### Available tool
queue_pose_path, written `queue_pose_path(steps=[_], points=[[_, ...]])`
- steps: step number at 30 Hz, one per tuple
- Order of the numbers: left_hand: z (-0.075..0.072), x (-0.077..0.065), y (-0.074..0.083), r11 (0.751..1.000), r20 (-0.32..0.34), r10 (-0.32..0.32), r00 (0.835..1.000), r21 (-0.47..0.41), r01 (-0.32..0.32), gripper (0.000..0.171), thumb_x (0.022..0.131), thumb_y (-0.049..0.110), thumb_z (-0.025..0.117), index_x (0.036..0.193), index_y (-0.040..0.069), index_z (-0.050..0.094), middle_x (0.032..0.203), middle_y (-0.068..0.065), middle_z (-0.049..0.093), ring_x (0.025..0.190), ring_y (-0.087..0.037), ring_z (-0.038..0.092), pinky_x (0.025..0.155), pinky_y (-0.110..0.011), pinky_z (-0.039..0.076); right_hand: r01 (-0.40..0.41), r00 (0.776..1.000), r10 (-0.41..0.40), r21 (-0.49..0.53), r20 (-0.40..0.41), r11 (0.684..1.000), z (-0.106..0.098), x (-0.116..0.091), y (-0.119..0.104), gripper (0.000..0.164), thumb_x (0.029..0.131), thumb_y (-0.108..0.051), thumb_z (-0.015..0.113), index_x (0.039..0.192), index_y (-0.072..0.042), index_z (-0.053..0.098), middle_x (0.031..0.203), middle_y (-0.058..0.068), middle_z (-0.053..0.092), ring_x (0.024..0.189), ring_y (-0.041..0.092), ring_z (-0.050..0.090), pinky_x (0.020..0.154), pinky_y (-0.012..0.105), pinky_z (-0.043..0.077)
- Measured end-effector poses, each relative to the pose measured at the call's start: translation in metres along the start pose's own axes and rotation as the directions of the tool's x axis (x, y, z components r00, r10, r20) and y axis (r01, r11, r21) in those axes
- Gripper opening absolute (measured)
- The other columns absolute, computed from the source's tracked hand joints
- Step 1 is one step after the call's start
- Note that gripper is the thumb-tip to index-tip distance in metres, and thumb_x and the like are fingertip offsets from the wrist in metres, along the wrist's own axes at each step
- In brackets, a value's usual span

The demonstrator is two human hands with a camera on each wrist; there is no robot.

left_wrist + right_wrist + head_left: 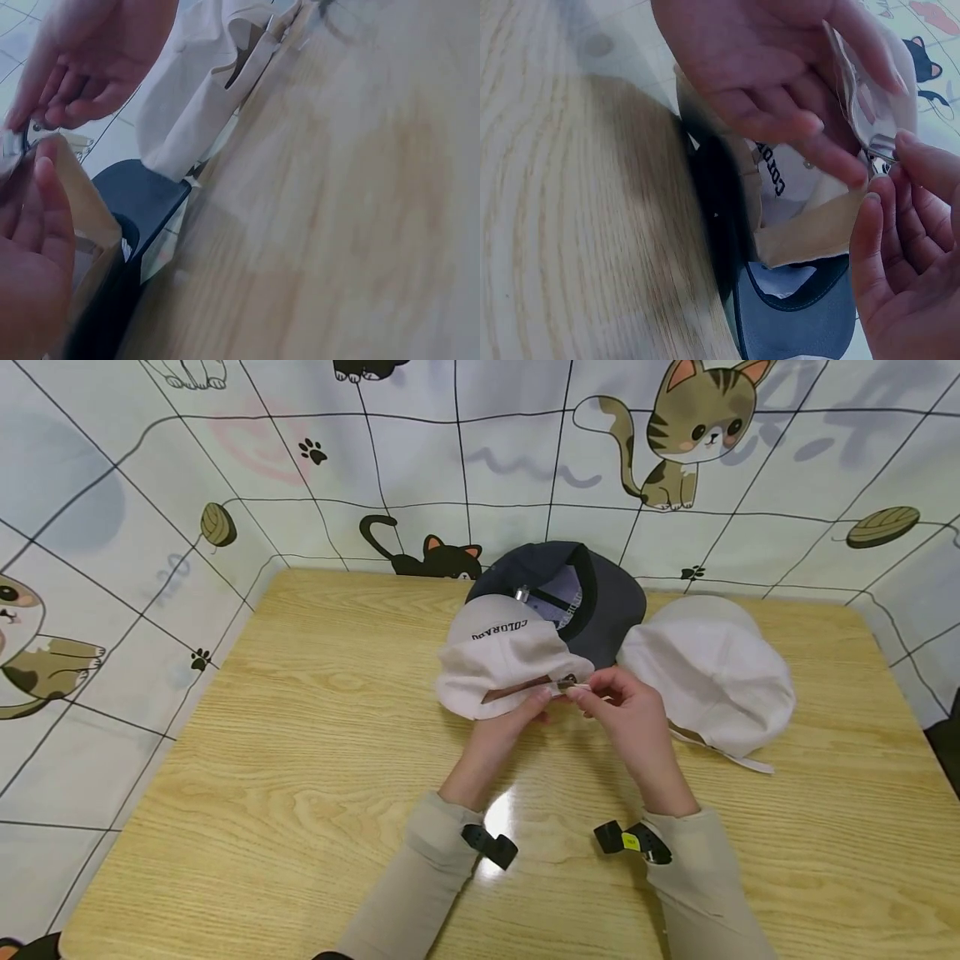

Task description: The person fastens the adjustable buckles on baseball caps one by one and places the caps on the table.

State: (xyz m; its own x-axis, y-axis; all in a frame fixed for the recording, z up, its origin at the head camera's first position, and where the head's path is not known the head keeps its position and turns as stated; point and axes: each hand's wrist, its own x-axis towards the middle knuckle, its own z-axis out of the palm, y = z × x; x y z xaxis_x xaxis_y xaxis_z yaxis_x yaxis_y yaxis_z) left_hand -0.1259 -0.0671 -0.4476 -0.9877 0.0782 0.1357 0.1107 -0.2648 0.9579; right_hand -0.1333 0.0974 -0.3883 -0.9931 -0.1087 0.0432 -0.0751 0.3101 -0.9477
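Observation:
A white cap (502, 656) with dark COLORADO lettering is held a little in front of a navy cap, its back opening turned toward me. My left hand (506, 727) grips the cap's rear edge, with the thumb beside the strap opening. My right hand (633, 718) pinches the strap end at the small metal buckle (883, 146). In the left wrist view, both hands' fingertips meet at this buckle. How far the strap is threaded cannot be told; fingers hide part of it.
The navy cap (618, 597) lies upturned at the back of the wooden table (315, 760), partly behind the held cap. A second white cap (712, 668) sits to the right, its loose strap (750, 766) on the table. Cat-print cloth walls (510, 460) enclose the table's back and sides.

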Motion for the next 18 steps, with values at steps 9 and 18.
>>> queue_pose_path(steps=[9,18], points=[[0.007,-0.006,0.024,0.964,0.099,-0.223,0.970,0.173,0.204,0.032,0.087,0.041,0.055,0.098,0.012,0.061,0.094,0.000,0.058,0.094,-0.027,0.051,0.086,-0.041,0.040,0.127,0.978,-0.100,-0.138,0.185,0.982,0.003,-0.001,0.002,0.026,0.080,-0.034,0.066,0.096,-0.014,0.065,0.092,-0.001,0.063,0.078,0.018,0.058,0.064,0.022,0.047],[0.005,-0.007,0.027,0.960,0.085,-0.219,0.972,0.197,0.199,0.039,0.087,0.042,0.053,0.099,0.007,0.065,0.093,-0.006,0.060,0.088,-0.023,0.052,0.085,-0.041,0.040,0.174,0.980,-0.163,-0.088,0.117,0.981,0.006,-0.008,-0.020,0.011,0.081,-0.015,0.066,0.089,-0.007,0.065,0.092,0.001,0.060,0.083,0.010,0.054,0.071,0.022,0.047]])
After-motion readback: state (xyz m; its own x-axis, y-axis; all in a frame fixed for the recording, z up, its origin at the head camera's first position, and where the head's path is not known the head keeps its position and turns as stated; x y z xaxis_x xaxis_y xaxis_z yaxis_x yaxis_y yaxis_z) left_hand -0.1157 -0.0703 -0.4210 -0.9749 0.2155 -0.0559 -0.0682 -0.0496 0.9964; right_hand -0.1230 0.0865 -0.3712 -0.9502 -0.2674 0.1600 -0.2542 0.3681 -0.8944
